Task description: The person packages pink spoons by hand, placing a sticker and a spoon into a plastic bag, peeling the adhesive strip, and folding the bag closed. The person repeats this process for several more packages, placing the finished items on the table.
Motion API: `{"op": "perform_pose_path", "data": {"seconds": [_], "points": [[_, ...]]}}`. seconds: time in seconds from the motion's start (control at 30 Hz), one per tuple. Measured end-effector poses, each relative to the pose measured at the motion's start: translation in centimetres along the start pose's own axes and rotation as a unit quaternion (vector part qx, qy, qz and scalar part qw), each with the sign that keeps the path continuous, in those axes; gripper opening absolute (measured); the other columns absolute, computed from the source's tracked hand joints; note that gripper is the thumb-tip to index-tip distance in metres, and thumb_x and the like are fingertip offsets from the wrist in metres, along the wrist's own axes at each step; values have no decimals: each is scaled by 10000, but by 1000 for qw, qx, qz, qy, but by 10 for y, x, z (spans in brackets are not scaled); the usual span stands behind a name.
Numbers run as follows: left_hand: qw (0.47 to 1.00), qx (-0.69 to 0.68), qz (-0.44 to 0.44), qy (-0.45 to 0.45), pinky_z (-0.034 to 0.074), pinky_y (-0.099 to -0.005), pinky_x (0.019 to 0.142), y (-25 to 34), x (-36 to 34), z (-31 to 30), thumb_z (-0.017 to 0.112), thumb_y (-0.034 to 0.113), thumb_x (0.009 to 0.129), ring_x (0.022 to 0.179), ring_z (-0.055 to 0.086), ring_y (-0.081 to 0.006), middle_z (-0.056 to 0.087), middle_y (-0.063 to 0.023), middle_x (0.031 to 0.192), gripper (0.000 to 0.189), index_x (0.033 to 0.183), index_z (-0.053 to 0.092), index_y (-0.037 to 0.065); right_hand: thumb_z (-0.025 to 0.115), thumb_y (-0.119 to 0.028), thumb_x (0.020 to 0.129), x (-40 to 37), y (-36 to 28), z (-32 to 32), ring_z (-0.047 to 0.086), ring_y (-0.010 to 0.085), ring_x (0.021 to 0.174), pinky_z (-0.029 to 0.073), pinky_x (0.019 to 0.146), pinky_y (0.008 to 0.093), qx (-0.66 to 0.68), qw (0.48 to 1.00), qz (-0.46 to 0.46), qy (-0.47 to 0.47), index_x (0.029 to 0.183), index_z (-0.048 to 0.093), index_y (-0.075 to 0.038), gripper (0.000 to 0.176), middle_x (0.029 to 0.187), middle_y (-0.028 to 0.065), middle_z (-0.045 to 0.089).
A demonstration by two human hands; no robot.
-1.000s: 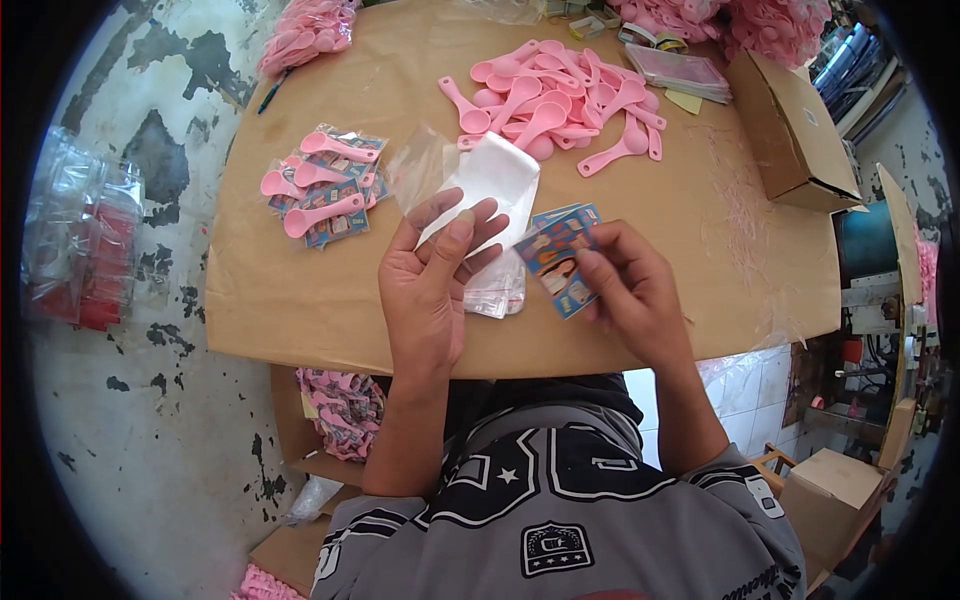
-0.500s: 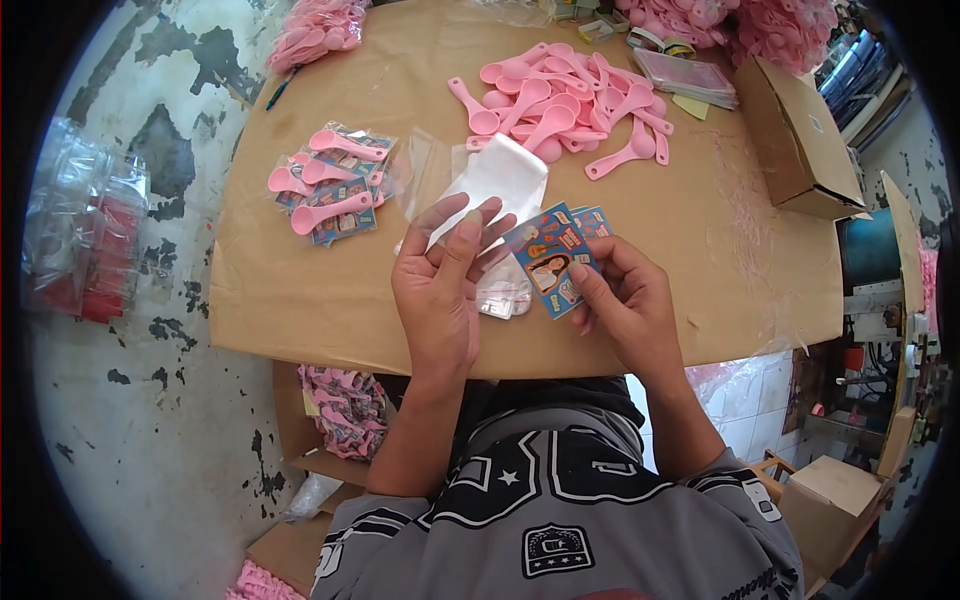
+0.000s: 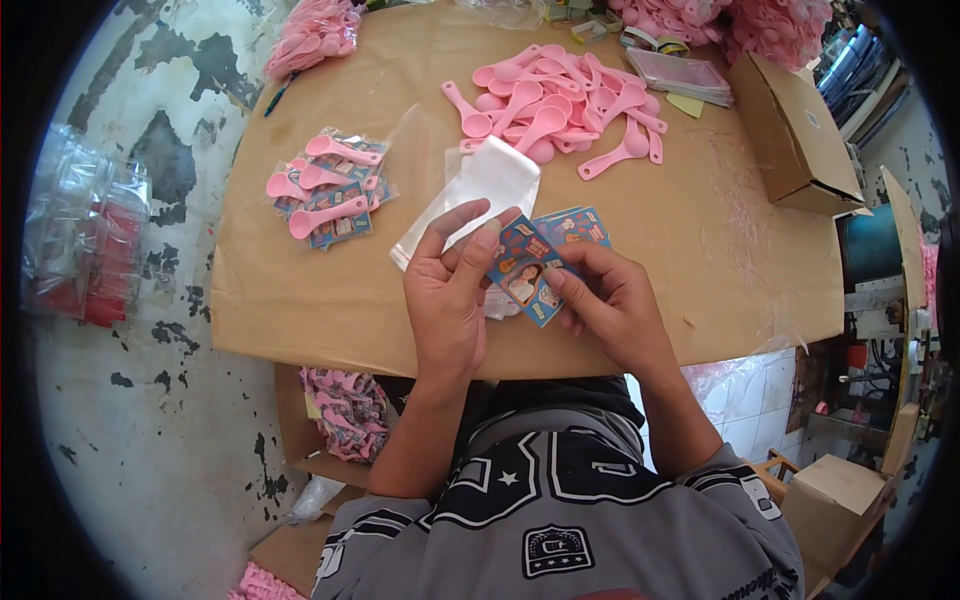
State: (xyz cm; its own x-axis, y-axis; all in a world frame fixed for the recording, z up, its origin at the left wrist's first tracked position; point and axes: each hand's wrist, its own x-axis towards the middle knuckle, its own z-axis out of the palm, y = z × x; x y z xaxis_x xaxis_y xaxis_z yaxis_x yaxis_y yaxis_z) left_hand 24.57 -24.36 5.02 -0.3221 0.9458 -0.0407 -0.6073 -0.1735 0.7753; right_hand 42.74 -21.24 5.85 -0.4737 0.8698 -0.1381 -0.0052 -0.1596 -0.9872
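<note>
A blue printed card with a portrait on it is between my two hands. My left hand pinches its upper left edge with thumb and fingers. The thumb of my right hand presses on its right side. More blue cards fan out behind it, also in my right hand. Just beyond my hands lie clear plastic bags, partly hidden by the left fingers. A heap of pink measuring spoons sits farther back. To the left, several spoons rest on bagged cards.
A cardboard box stands at the table's right edge. Bags of pink spoons lie along the back, near a pen. Tape rolls and a stack of clear sleeves are at the back right. Below the table, an open box holds packed pieces.
My right hand has brought the front card left and slightly down, away from the cards behind. My left fingers, apart from the card before, now close on its edge.
</note>
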Motion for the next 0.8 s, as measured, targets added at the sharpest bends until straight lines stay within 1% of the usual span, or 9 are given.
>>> {"op": "perform_pose_path", "data": {"seconds": [0.07,0.17,0.3,0.37,0.5,0.57,0.63,0.73,0.8], "points": [[1000,4,-3,-4,599,-317,920,-1,0,1,675,81,1026,1055,737,-202,746,-243,1167,374,1354,562,-58,690,-148,1029,1,-3,-5,654,63,702,503,609,201,-12,1000,13,-14,1260,644,38,299,881,32,695],[1000,9,-1,-8,605,-299,888,-2,-1,0,676,76,1025,1002,743,-174,759,-216,1133,354,1337,578,-59,706,-127,1015,3,-2,-5,670,70,743,512,626,208,59,998,-22,22,1235,644,26,275,890,33,695],[1000,29,2,-10,606,-289,858,-1,0,1,683,72,1021,959,743,-148,765,-169,1116,325,1310,604,-55,735,-115,992,6,3,0,679,81,799,524,662,224,117,991,-27,60,1164,635,-1,229,938,30,692],[1000,25,2,-19,602,-283,857,-5,-2,1,689,73,1019,968,737,-139,763,-147,1126,318,1305,615,-45,743,-114,986,6,3,3,679,83,843,530,684,234,111,992,-33,55,1129,628,-14,209,964,29,690],[999,22,1,-24,594,-276,856,-6,-10,8,703,76,1012,983,724,-123,757,-107,1132,300,1288,638,-22,744,-134,992,14,0,20,662,71,909,532,714,243,119,986,-85,81,1116,630,-13,207,997,28,697],[999,40,5,-32,586,-282,884,-4,-13,7,706,77,1010,1002,711,-116,748,-107,1152,307,1296,644,-16,736,-138,1000,18,5,25,653,66,950,537,733,250,127,983,-98,84,1127,643,-11,203,1022,34,707],[998,51,18,-34,582,-290,902,-8,-14,4,704,74,1010,1015,705,-117,739,-108,1178,309,1299,645,-19,728,-140,1006,20,4,31,664,68,935,544,741,248,122,985,-92,84,1138,658,-7,200,1055,41,717],[997,55,17,-54,568,-311,956,-7,-13,-2,667,54,1026,1082,684,-126,700,-129,1270,374,1387,596,-17,717,-139,1013,18,8,35,684,76,901,555,747,247,142,984,-82,70,1153,676,-1,200,1071,54,733],[998,6,28,-53,513,-365,1076,1,-10,3,610,26,1037,1269,610,-201,601,-187,1425,436,1462,519,-6,718,-138,1012,17,12,35,692,79,866,558,726,244,148,984,-77,63,1153,678,0,202,1047,56,739]]}}
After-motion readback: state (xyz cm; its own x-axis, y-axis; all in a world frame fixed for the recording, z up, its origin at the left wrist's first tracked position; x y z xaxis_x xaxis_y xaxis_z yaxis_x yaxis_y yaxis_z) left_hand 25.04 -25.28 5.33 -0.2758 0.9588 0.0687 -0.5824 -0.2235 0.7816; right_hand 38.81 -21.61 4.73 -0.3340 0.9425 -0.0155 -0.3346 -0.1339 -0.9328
